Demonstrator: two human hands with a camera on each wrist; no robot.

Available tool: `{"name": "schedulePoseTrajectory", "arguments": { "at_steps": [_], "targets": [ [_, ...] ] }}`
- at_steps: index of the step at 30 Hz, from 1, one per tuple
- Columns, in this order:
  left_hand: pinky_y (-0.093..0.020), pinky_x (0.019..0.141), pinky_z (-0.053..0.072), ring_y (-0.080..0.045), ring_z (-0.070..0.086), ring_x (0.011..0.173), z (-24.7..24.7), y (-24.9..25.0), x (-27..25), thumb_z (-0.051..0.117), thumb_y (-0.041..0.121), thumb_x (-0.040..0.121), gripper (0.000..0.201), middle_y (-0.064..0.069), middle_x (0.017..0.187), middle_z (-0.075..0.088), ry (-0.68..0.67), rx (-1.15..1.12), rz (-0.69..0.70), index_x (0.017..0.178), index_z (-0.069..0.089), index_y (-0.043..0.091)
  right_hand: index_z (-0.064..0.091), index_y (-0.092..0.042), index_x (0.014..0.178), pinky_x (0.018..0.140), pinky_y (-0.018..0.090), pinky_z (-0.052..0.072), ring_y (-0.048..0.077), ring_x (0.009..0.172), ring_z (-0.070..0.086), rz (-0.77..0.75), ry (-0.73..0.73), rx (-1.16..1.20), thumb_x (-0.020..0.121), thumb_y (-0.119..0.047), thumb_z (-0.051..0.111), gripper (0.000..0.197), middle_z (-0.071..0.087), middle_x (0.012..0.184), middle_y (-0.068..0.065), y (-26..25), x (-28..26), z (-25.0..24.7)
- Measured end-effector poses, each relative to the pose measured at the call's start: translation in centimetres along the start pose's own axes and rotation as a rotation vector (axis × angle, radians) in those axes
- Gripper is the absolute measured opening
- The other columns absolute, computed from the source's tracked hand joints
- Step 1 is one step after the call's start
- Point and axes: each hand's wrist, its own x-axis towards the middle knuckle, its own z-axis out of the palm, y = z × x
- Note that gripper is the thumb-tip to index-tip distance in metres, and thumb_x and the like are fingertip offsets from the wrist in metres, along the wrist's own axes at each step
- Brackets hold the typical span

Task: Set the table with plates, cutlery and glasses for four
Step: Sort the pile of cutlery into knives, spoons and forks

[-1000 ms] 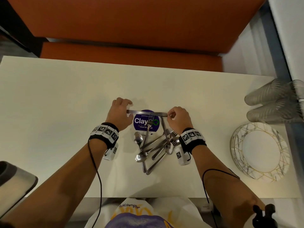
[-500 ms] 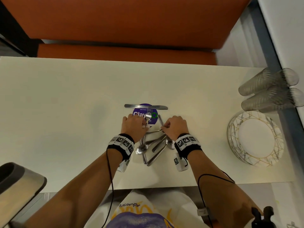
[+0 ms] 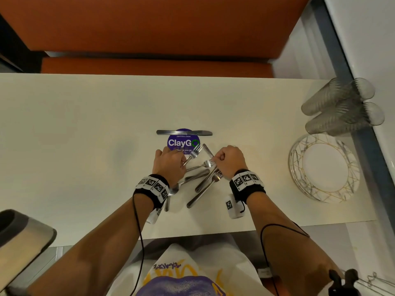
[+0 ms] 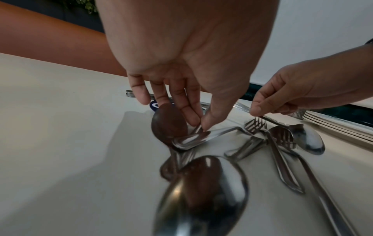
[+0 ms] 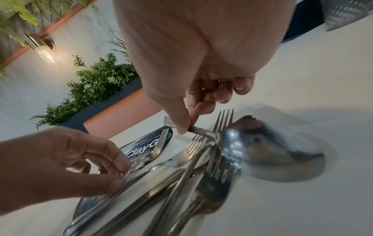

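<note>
A pile of forks and spoons [image 3: 201, 180] lies in the middle of the white table [image 3: 64, 135]. One knife [image 3: 184, 132] lies crosswise beyond it, along the top of a purple ClayGo sticker [image 3: 183, 143]. My left hand [image 3: 181, 162] [image 4: 198, 126] pinches the handle of a fork [image 3: 195, 151] whose tines lie on the sticker. My right hand [image 3: 215, 159] [image 5: 187, 126] pinches the handle of a spoon [image 5: 272, 153] [image 4: 308, 138] at the pile's right side. A stack of gold-lined plates [image 3: 324, 167] and some glasses [image 3: 342, 105] lying on their sides sit at the far right.
An orange bench [image 3: 149, 28] runs along the table's far side. A grey and silver object [image 3: 21, 231] juts in at the lower left, off the table. A planter with green plants [image 5: 96, 83] shows in the right wrist view.
Both hands let go of the knife, which now lies flat above the sticker, and drew back to the pile. The left now pinches a fork handle, the right a spoon handle.
</note>
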Motion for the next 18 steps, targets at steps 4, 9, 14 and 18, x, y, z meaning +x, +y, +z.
{"name": "schedulePoseTrajectory", "arguments": {
  "at_steps": [4,9,14,18],
  "targets": [
    [-0.037,0.094,0.04,-0.02,0.057,0.107,0.1,0.3,-0.4,0.069,0.033,0.091,0.018,0.006,0.108,0.072,-0.007,-0.005,0.059,0.108,0.073,0.028,0.067,-0.022,0.074,0.075,0.035,0.052,0.018,0.083,0.057,-0.012,0.009,0.043,0.085,-0.027,0.074,0.014,0.057,0.075,-0.006,0.1,-0.3,-0.3],
    [-0.04,0.099,0.044,-0.023,0.056,0.113,-0.3,0.1,-0.7,0.067,0.036,0.094,0.023,0.001,0.117,0.07,0.0,-0.07,0.074,0.114,0.074,0.026,0.068,-0.02,0.081,0.07,0.025,0.044,0.017,0.08,0.059,-0.02,0.043,0.122,0.087,-0.026,0.074,0.01,0.062,0.08,-0.003,-0.1,-0.5,-0.8],
    [-0.032,0.094,0.051,-0.019,0.061,0.108,-2.0,-0.4,-0.9,0.065,0.021,0.097,0.017,-0.002,0.11,0.073,0.114,-0.418,-0.022,0.11,0.075,0.018,0.069,-0.015,0.091,0.069,0.017,0.045,0.007,0.077,0.059,0.001,0.074,0.238,0.092,-0.026,0.07,0.011,0.065,0.08,-0.01,-2.1,-0.3,-3.0],
    [-0.016,0.087,0.051,0.001,0.067,0.097,-4.8,0.5,-0.6,0.066,0.022,0.097,0.016,0.011,0.103,0.075,0.006,-0.719,-0.053,0.109,0.077,0.023,0.068,-0.015,0.095,0.073,0.024,0.052,0.012,0.081,0.07,0.034,0.088,0.462,0.092,-0.026,0.071,0.012,0.076,0.086,-0.003,-4.5,0.1,-3.9]
  ]
}}
